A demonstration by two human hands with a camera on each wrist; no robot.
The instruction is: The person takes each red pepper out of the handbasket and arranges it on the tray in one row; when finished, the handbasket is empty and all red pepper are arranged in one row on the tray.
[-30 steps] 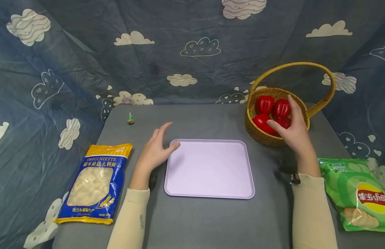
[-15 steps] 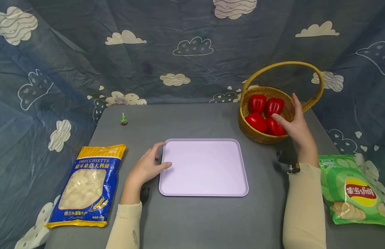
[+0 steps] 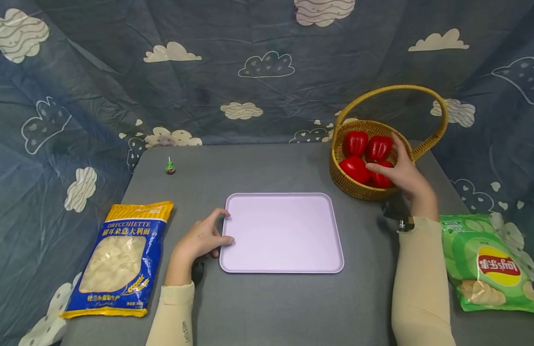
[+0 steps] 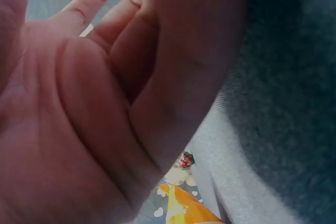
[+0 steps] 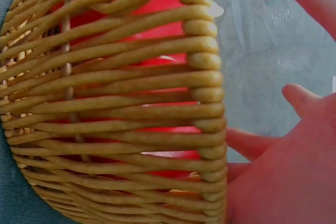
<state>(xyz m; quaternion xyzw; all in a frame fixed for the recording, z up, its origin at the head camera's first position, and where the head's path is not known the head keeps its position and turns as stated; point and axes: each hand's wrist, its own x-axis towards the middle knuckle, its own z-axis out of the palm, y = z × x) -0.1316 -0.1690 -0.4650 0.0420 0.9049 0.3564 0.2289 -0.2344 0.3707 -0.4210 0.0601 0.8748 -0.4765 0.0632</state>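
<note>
In the head view, my left hand (image 3: pixel 200 240) is at the left side of a pale lilac rectangular tray (image 3: pixel 284 233). Its thumb and index fingertip lap over the tray's rim, and the other fingers curl beside it, partly hidden. My right hand (image 3: pixel 407 178) reaches over a woven basket (image 3: pixel 358 190), its thumb and index finger spread wide above glossy red bell peppers (image 3: pixel 354 169). The thumb overlaps the front right bell pepper (image 3: pixel 381 179). From the right wrist, the basket's wicker wall (image 5: pixel 121 98) fills the left half, with the fingers beyond its rim.
A blue and yellow bag of orecchiette (image 3: pixel 115 259) lies at the left. A green Lay's chip bag (image 3: pixel 487 264) is at the right, by the right forearm. A tiny green and red ornament (image 3: pixel 170 166) stands at the back left. The basket's tall handle (image 3: pixel 392 88) arches above it.
The left hand has come down and toward me onto the tray's left rim, its fingers curling. The right hand has shifted slightly left over the peppers. The camera view has turned slightly right.
</note>
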